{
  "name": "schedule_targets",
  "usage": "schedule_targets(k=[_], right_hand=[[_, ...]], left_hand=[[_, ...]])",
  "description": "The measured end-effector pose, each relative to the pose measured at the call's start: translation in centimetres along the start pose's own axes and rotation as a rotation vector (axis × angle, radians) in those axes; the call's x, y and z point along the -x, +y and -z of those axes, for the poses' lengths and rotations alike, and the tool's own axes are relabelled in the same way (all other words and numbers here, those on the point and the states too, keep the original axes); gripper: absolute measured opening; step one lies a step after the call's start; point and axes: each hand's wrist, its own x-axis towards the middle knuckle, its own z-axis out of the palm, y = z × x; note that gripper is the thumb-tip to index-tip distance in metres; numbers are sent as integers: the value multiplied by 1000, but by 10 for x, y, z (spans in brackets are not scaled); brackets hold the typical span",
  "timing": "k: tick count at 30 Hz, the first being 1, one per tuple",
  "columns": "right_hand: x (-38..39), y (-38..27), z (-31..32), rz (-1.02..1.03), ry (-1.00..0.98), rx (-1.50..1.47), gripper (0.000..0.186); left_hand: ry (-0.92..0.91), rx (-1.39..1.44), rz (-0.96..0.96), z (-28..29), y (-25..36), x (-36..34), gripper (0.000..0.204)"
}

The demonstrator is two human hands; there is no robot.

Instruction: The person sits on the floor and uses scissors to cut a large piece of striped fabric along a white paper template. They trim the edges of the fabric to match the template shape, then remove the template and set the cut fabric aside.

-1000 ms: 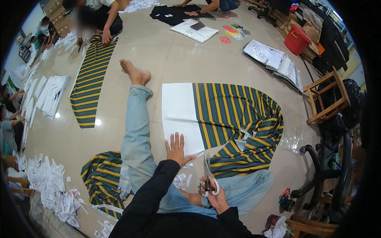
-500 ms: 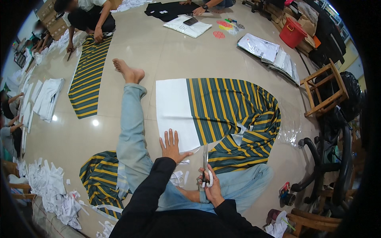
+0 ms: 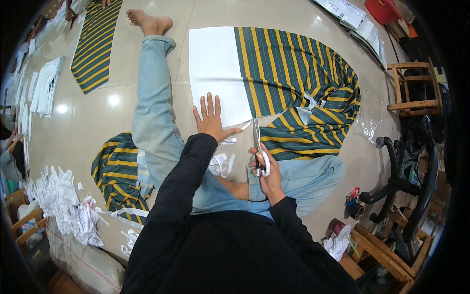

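My left hand point(image 3: 211, 122) lies flat with fingers spread, over the lower edge of a white panel point(image 3: 213, 63). The panel adjoins green cloth with yellow stripes point(image 3: 274, 68), smooth near the white part and bunched at the right. My right hand point(image 3: 269, 179) is closed around scissors point(image 3: 256, 134) with pale handles. Their blades point away from me, the tips at the cloth's near edge where white meets stripes. A narrow white strip point(image 3: 243, 128) lies beside my left thumb. White offcuts point(image 3: 222, 165) rest on the floor between my legs.
Another bunched striped piece point(image 3: 117, 171) lies left of my outstretched leg. A heap of white scraps point(image 3: 58, 206) is at the lower left. A person's hand point(image 3: 106, 2) touches striped cloth point(image 3: 98, 44) at the far left. A wooden stool point(image 3: 415, 88) stands at the right.
The view has tilted downward, so the cloth, legs and hands sit higher in the picture. My left hand stays flat at the panel's edge, and the scissors remain in my right hand at the cloth's edge.
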Motion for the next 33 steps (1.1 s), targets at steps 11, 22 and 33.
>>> schedule_targets(k=[11, 22, 33], right_hand=[[31, -11, -5, -130, -114, 81, 55], [-117, -139, -11, 1026, 293, 1208, 69], [-107, -159, 115, 634, 890, 1317, 59]], left_hand=[[206, 236, 25, 9, -15, -16, 119], [-51, -71, 84, 16, -24, 6, 142], [293, -28, -339, 64, 10, -108, 98]])
